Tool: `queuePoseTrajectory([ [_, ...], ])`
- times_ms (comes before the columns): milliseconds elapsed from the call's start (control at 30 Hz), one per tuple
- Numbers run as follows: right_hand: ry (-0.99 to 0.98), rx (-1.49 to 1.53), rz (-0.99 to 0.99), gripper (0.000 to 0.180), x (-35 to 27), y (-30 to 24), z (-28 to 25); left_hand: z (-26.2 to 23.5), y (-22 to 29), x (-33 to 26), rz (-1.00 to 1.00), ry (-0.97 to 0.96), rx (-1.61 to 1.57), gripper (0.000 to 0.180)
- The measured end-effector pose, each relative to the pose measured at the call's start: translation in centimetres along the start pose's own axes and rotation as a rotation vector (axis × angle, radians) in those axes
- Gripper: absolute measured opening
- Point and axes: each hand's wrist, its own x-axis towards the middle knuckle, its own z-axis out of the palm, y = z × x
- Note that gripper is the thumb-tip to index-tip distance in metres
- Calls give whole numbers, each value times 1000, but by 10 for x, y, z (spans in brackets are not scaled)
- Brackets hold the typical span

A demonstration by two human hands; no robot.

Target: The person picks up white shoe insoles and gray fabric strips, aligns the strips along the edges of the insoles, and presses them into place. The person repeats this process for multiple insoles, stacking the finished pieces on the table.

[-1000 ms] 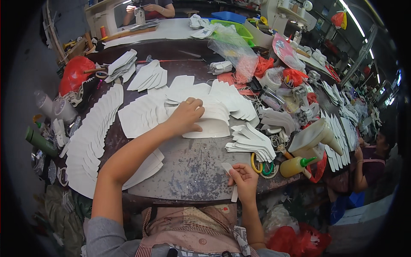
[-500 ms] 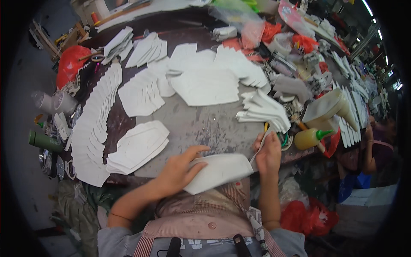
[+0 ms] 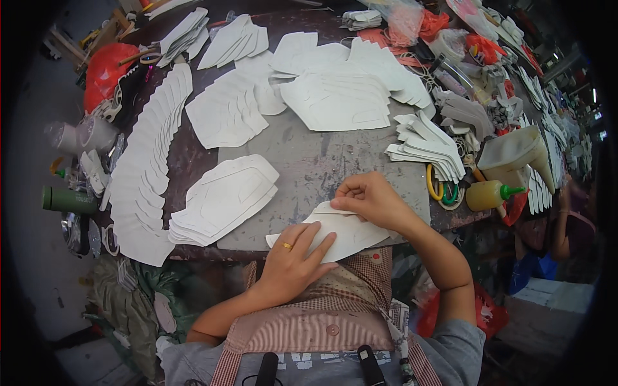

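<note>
A flat white cut piece (image 3: 351, 237), of leather-like sheet, lies at the table's front edge before my body. My left hand (image 3: 291, 262), with a ring on one finger, rests on it with fingers stretched and spread. Thumb and fingertips of my right hand (image 3: 372, 201) pinch a narrow white strip (image 3: 327, 208) along the piece's far edge. Part of that strip is hidden under the right fingers. To the left of the hands is a stack of similar white pieces (image 3: 222, 199) with drawn outlines.
Fanned white pieces (image 3: 145, 174) curve along the left; more overlapping pieces (image 3: 338, 100) lie at the back. On the right are folded white pieces (image 3: 428, 148), scissors with yellow and green handles (image 3: 444, 193), a yellow bottle (image 3: 484, 195) and a plastic container (image 3: 515, 151). A green flask (image 3: 67, 200) lies far left.
My right hand has moved left and inward with the narrow strip, now against the piece. The piece has gone from raised to lying on the table edge, with my left hand flattened on it.
</note>
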Motion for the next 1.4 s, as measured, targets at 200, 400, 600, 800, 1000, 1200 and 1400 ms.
queuePoseTrajectory([
  [200,63,-38,72,18,-2,2,8,1,0,-4,-49,-8,-47,63],
  [400,78,-111,70,18,-1,1,10,8,-4,-5,-40,27,-28,65],
  [600,57,-77,91,15,0,-2,9,9,-4,-4,-70,-22,-67,62],
  [800,61,-159,84,14,0,-2,12,10,-2,-7,-88,-49,-49,64],
  [1000,66,26,122,17,-7,-7,-1,10,2,-2,-91,-42,17,65],
  [1200,57,-188,253,20,-38,2,-47,-4,2,7,-90,-153,-7,72],
  [1400,224,-101,135,25,-36,30,-41,-6,7,12,-85,-202,47,88],
])
